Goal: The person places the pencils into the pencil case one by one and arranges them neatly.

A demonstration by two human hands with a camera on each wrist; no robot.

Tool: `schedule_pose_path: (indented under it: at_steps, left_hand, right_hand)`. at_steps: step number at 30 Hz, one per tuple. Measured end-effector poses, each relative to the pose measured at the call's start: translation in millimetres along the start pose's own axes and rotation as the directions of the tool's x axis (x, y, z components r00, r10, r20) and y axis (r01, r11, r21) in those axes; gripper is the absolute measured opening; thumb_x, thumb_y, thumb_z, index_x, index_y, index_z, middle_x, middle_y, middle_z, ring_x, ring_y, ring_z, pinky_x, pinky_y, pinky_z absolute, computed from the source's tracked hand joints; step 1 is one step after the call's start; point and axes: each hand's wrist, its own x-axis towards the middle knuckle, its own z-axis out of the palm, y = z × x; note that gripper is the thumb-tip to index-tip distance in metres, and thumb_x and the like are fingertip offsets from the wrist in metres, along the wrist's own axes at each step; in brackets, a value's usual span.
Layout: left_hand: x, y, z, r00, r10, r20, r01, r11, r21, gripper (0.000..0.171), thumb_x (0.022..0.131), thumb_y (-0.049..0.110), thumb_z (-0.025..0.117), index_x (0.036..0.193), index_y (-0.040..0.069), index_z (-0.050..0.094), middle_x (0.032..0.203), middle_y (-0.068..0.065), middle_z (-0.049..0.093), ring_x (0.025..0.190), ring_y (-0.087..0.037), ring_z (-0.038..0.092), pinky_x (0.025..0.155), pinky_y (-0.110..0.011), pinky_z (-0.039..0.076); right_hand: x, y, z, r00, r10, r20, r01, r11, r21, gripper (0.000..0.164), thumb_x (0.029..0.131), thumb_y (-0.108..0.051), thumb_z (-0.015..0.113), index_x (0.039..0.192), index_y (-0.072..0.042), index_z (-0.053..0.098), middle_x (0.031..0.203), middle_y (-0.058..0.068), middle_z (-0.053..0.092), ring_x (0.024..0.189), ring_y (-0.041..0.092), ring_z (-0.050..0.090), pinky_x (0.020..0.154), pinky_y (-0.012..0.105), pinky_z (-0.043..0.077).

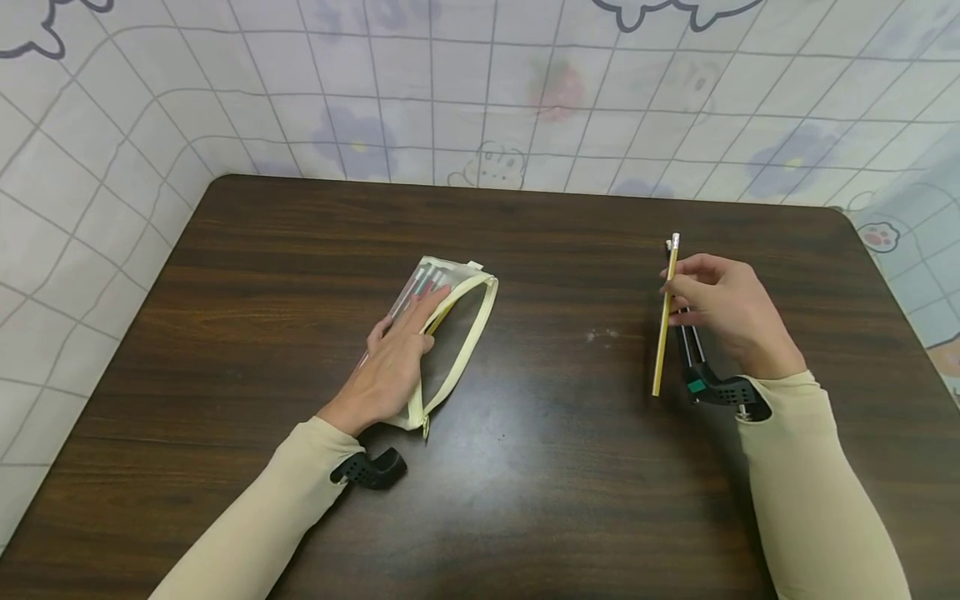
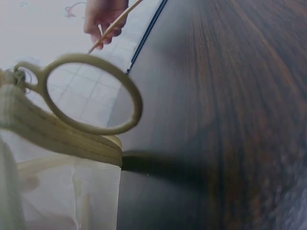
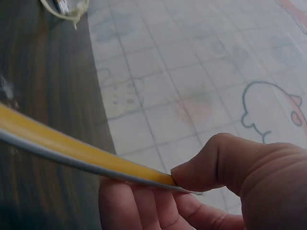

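Note:
In the head view my left hand (image 1: 393, 358) rests on a clear zip pouch (image 1: 465, 329) with cream trim, its fingers laid along the pouch. The pouch mouth gapes to the right, and several slim sticks show through its far end. The left wrist view shows the pouch's ring zipper pull (image 2: 134, 103) close up. My right hand (image 1: 723, 304) pinches a yellow pencil (image 1: 662, 350) between thumb and fingers, above the table at the right. In the right wrist view the yellow pencil (image 3: 81, 151) has a grey lower side.
A dark stick with a pale tip (image 2: 146, 40) lies on the table beyond the pouch, below the right hand. The brown wood table (image 1: 510, 500) meets a patterned grid wall covering (image 1: 465, 117) at its back edge. Small pale specks (image 1: 602, 335) mark the tabletop.

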Motion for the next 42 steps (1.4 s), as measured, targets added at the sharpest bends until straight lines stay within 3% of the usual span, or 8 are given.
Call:
schedule_pose_path:
  at_steps: [8,19,22,26,31,35,42]
  left_hand:
    - [-0.4,0.3,0.3,1.000,-0.017,0.005,0.017,1.000,-0.003,0.066,0.102,0.022,0.025,0.166,0.035,0.019,0.174,0.009,0.022,0.163,-0.017,0.019,0.128,-0.056,0.004]
    - [-0.6,1.5,-0.8,1.000,-0.008,0.008,0.008,1.000,-0.013,0.066,0.102,0.023,0.025,0.166,0.036,0.018,0.175,0.008,0.020,0.164,-0.023,0.016,0.127,-0.058,0.004]
    - [-0.2,2.3,-1.3,1.000,-0.007,0.011,0.007,1.000,-0.018,0.066,0.101,0.022,0.026,0.166,0.036,0.018,0.174,0.010,0.020,0.163,-0.019,0.018,0.128,-0.058,0.003]
    - [0.1,2.8,-1.5,1.000,-0.007,0.013,0.007,1.000,-0.023,0.067,0.101,0.021,0.026,0.166,0.037,0.018,0.174,0.011,0.021,0.163,-0.014,0.019,0.127,-0.058,0.004]
    - [0.6,2.3,-1.2,1.000,0.002,0.004,-0.002,1.000,-0.022,0.067,0.101,0.020,0.026,0.166,0.035,0.019,0.174,0.009,0.021,0.163,-0.021,0.019,0.126,-0.060,0.004]
    - [0.6,2.3,-0.9,1.000,0.010,-0.008,-0.011,0.999,-0.031,0.067,0.101,0.019,0.027,0.166,0.033,0.021,0.174,0.007,0.023,0.164,-0.027,0.018,0.126,-0.061,0.005]
    - [0.5,2.5,-0.6,1.000,0.003,-0.014,-0.003,0.999,-0.044,0.067,0.100,0.020,0.029,0.165,0.032,0.023,0.174,0.006,0.024,0.164,-0.028,0.017,0.125,-0.061,0.006]
  right_hand:
    - [5.2,-0.7,22.7,0.998,0.000,0.063,-0.003,0.999,0.054,0.031,0.103,-0.019,0.058,0.125,0.003,0.053,0.107,-0.003,0.066,0.082,0.009,0.068,0.077,0.027,0.063]
    - [5.4,-5.6,51.4,0.992,-0.001,0.129,-0.027,0.976,0.216,0.027,0.105,-0.019,0.051,0.121,0.002,0.052,0.112,0.003,0.058,0.086,0.010,0.067,0.078,0.027,0.063]
    - [5.0,-5.5,58.9,0.990,-0.005,0.144,-0.036,0.960,0.277,0.024,0.104,-0.017,0.051,0.119,0.002,0.051,0.108,0.002,0.059,0.084,0.010,0.068,0.078,0.027,0.063]
    - [6.0,-4.9,68.9,0.986,-0.002,0.164,-0.064,0.917,0.395,0.021,0.104,-0.014,0.051,0.117,0.002,0.051,0.103,0.001,0.061,0.082,0.011,0.068,0.078,0.027,0.062]
    - [7.0,-5.8,81.9,0.987,0.009,0.160,-0.086,0.872,0.483,0.020,0.105,-0.014,0.051,0.118,0.001,0.051,0.104,0.002,0.062,0.082,0.010,0.066,0.078,0.026,0.062]
    - [8.2,-8.1,94.4,0.989,0.015,0.146,-0.087,0.861,0.501,0.020,0.105,-0.013,0.050,0.119,0.002,0.050,0.105,0.004,0.061,0.082,0.010,0.066,0.079,0.026,0.062]
    - [9.5,-11.0,114.5,0.989,0.026,0.142,-0.095,0.860,0.501,0.020,0.105,-0.013,0.050,0.119,0.002,0.051,0.111,0.008,0.059,0.085,0.010,0.066,0.081,0.026,0.063]
